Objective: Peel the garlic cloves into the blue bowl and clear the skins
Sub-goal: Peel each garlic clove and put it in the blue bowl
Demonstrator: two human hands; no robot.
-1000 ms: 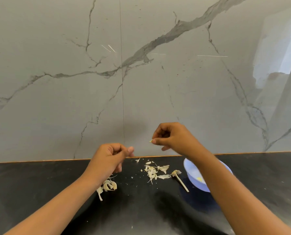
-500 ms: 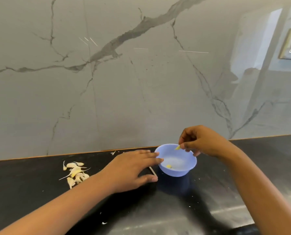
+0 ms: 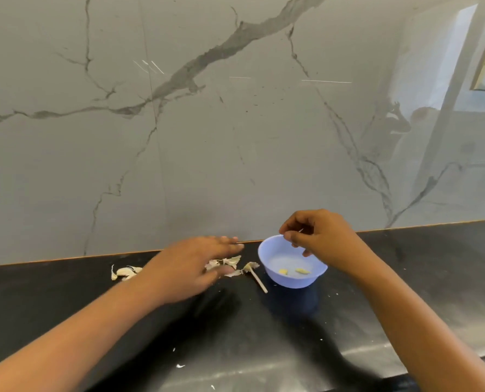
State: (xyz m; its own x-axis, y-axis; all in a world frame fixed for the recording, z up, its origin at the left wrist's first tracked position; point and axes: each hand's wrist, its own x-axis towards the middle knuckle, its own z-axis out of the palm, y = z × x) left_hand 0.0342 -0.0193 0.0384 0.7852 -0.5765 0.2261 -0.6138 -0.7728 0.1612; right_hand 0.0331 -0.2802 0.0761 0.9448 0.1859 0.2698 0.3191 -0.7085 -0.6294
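Dropping step: a judgement, but the right hand [image 3: 319, 240] hangs directly over the blue bowl [image 3: 289, 281], which fits delivering a peeled clove.
Right fingers: curled inward, thumb tip close to the forefinger; a thin pale sliver shows by them, and I cannot tell whether anything is pinched.
Bowl contents: two peeled cloves [image 3: 302, 270] lie on the bottom, near each other, toward the near side.
Left hand [image 3: 191, 263]: flat and blurred, fingers straight and close together, held low over the loose skins [image 3: 230, 261] just left of the bowl; whether it touches them I cannot tell.
Garlic stem [image 3: 257, 277]: lies on the black countertop [image 3: 263, 335] between the skins and the bowl, touching neither hand.
Other garlic pieces [image 3: 125, 273]: a small pale cluster further left, beside the left forearm; cloves or husks, too small to say.
Progress: probably partway, since skins are not yet cleared.
Next move calls for: either picking a fresh clove from the left cluster, or sweeping the light, flaky skins together gently so they do not scatter.
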